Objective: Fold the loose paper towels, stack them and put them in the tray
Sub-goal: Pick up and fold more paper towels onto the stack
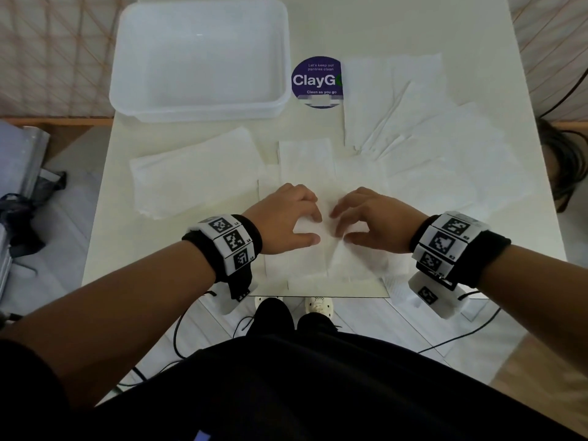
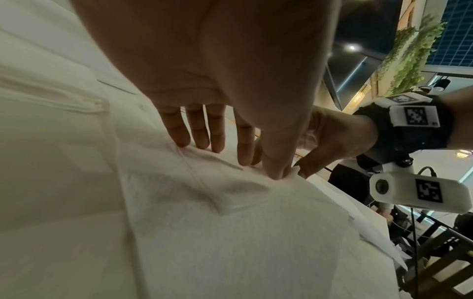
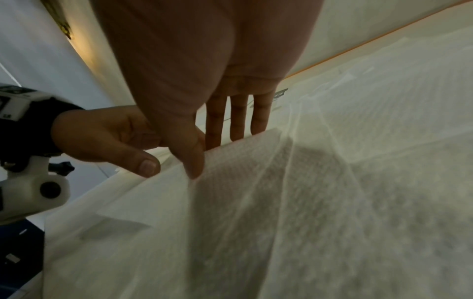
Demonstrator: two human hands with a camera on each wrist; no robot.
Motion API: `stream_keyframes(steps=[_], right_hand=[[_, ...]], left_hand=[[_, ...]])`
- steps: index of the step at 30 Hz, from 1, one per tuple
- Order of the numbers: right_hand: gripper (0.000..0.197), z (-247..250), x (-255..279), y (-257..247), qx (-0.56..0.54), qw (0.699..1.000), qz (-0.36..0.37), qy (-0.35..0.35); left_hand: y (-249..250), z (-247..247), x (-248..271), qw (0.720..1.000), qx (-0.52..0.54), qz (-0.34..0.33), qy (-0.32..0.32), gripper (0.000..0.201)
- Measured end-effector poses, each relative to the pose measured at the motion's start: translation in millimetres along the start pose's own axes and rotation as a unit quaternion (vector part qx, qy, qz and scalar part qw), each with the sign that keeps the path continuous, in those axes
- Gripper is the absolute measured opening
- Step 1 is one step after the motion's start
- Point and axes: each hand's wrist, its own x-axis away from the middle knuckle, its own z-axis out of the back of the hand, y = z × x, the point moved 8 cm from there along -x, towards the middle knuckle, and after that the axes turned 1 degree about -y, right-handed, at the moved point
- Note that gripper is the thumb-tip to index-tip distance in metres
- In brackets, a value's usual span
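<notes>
The tray (image 1: 203,113) sits far left, folded towels (image 1: 194,173) before it, loose towels (image 1: 413,122) to its right.

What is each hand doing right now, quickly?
Left hand: pinching a fold of the paper towel.
Right hand: pinching the same paper towel's lifted edge.

Tray (image 1: 203,114) x1; sticker (image 1: 313,81) x1; left hand (image 1: 286,214), right hand (image 1: 377,218) (x2); folded stack (image 1: 195,173) x1; loose towels (image 1: 413,122) several, uncountable.
</notes>
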Motion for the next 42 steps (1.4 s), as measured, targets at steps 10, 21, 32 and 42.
stream_keyframes(steps=[10,21,32,42], right_hand=[[0.013,15.0,-12.6,-4.7,-0.073,0.996,-0.042,0.025],[0.007,35.3,-14.6,-5.6,-0.094,0.994,-0.055,0.029],[0.017,73.5,-27.6,-15.9,-0.158,0.974,-0.044,0.157],[0.015,87.8,-22.7,19.8,-0.244,0.948,-0.125,0.163]], left_hand=[[18.1,8.2,-1.6,1.0,0.02,0.012,0.018,0.039],[18.3,19.3,2.2,0.994,0.08,0.044,0.062,0.043],[4.8,99.3,20.8,0.95,0.158,0.038,0.267,0.02],[-64.6,107.6,37.6,0.902,0.26,0.144,0.313,0.029]])
